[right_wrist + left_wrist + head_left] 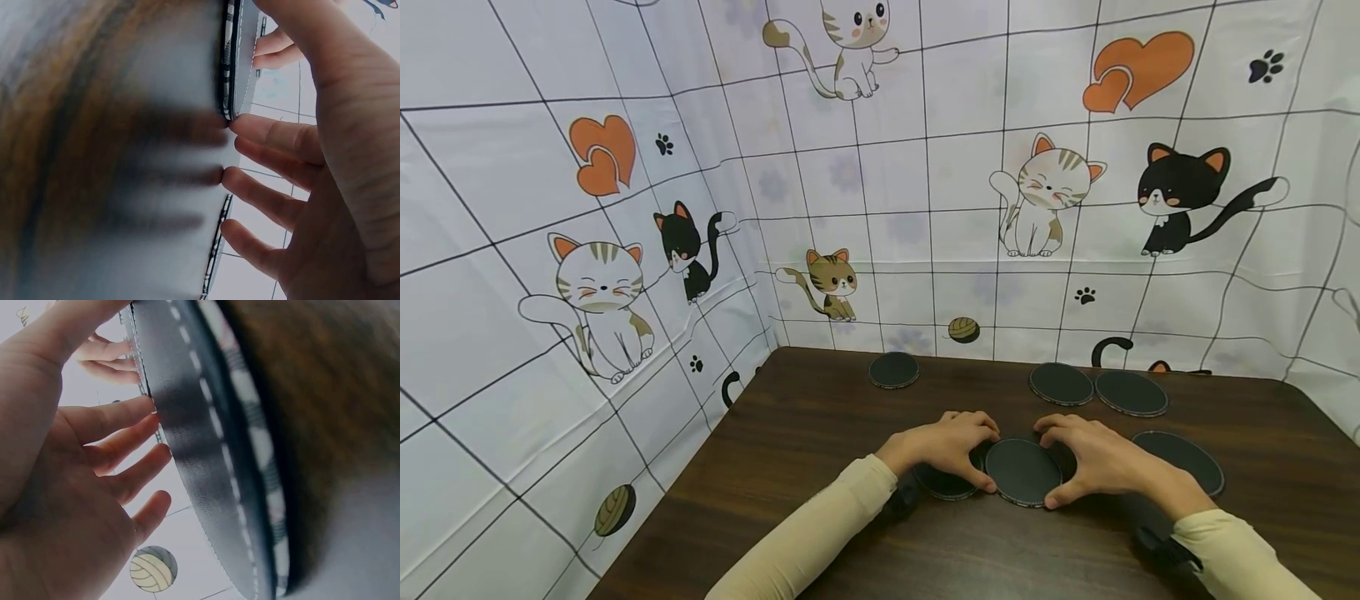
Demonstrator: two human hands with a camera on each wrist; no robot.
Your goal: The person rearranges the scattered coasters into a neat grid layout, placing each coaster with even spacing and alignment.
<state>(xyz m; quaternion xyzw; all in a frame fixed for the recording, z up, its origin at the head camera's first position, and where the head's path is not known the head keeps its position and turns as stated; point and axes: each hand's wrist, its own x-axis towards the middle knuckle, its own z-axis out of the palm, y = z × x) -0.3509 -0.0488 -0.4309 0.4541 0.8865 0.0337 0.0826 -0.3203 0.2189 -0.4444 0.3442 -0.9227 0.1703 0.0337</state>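
Observation:
On a dark wooden table, a round dark leather-like mat with a stitched, patterned edge lies between the two hands. My left hand spans its left side, thumb tip at the rim and fingers loosely spread over a second round mat. In the left wrist view, several fingertips meet a stitched mat face. At the middle mat's right, my right hand arches with thumb and forefinger tips by the rim. The right wrist view has its fingers extended, the tips down at the table, one right at a mat's edge.
More round mats lie about: one at the back left, two side by side at the back right, and one behind the right wrist. A cat-printed sheet hangs behind and left of the table.

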